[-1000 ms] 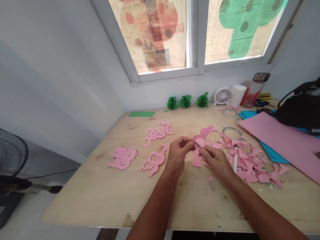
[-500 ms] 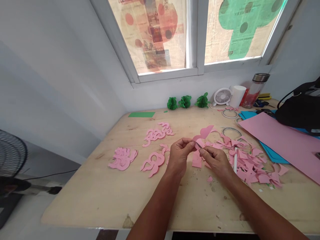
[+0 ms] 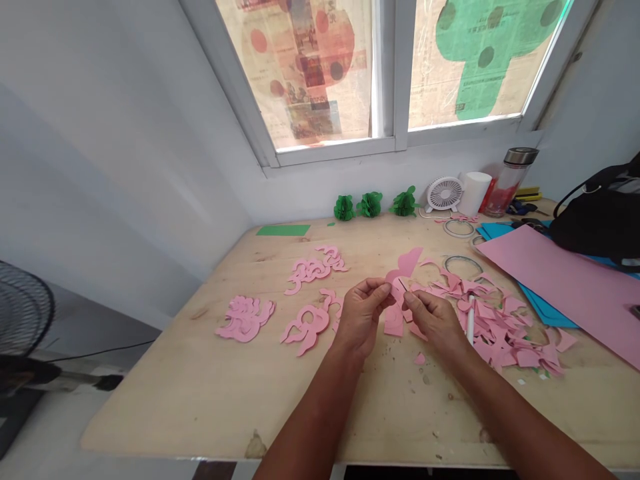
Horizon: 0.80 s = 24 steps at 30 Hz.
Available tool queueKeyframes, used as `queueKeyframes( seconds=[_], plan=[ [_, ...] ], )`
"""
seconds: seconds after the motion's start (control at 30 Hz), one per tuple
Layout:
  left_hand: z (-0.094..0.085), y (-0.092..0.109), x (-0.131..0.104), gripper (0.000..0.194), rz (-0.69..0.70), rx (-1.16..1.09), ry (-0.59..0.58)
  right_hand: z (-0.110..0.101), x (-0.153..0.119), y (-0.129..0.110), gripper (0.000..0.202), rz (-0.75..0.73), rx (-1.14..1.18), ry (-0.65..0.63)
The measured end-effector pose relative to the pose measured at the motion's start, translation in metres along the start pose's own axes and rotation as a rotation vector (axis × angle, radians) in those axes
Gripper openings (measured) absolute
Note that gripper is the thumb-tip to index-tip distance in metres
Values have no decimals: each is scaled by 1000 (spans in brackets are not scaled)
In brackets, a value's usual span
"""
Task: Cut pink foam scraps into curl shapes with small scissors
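Observation:
My left hand (image 3: 367, 307) is closed, pinching a scalloped piece of pink paper (image 3: 410, 261) between thumb and fingertips. My right hand (image 3: 431, 313), just beside it, is closed around what look like small scissors (image 3: 402, 285). Only a thin dark blade shows, lying against the paper; the handles are hidden in the fingers. Below the hands lies a pink paper strip (image 3: 393, 321). On the table left of them are a curly pink cutout (image 3: 306, 327), a group of curled pink cutouts (image 3: 315, 268) and a stack of pink cutouts (image 3: 245, 319).
Pink paper scraps (image 3: 515, 327) are heaped at the right, with a white stick-like object (image 3: 471, 320) among them. Behind are tape rings (image 3: 464, 267), a large pink sheet (image 3: 565, 280) and a black bag (image 3: 600, 220). Green paper ornaments (image 3: 370, 204), a small fan (image 3: 445, 193) and a bottle (image 3: 510, 183) line the wall.
The pink paper has turned slightly in my left hand, its far end shifting left. My right hand has drawn back a little to the right, and the dark blade points more upward.

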<state>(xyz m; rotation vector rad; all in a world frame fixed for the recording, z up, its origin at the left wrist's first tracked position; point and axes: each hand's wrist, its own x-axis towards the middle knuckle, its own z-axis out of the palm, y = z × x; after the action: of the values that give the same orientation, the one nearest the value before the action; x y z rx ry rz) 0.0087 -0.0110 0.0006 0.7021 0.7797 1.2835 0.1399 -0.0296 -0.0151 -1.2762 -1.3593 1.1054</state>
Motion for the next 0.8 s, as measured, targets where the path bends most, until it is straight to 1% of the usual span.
queueKeyframes(
  seconds=[0.2,0.33,0.43,0.5,0.6,0.67,0.73,0.8],
  plan=[
    [-4,0,3,16,-7,-4,28,0,2,3,38,80,85,17],
    [-9,-3,8,19,36,83,70,-3,6,6,39,173,263,54],
    [-11,-4,12,25,68,167,117,-6,8,4,38,201,379,45],
    [-12,-1,15,30,80,212,157,-7,8,2,37,221,420,49],
    [-16,8,15,36,114,290,198,-8,8,0,37,226,438,59],
    [-24,16,13,37,154,352,224,-8,8,1,38,217,438,65],
    [-38,24,8,38,193,430,286,-8,8,2,37,208,454,64],
    [-57,29,-1,36,211,562,406,-8,7,3,37,202,475,77]
  ],
)
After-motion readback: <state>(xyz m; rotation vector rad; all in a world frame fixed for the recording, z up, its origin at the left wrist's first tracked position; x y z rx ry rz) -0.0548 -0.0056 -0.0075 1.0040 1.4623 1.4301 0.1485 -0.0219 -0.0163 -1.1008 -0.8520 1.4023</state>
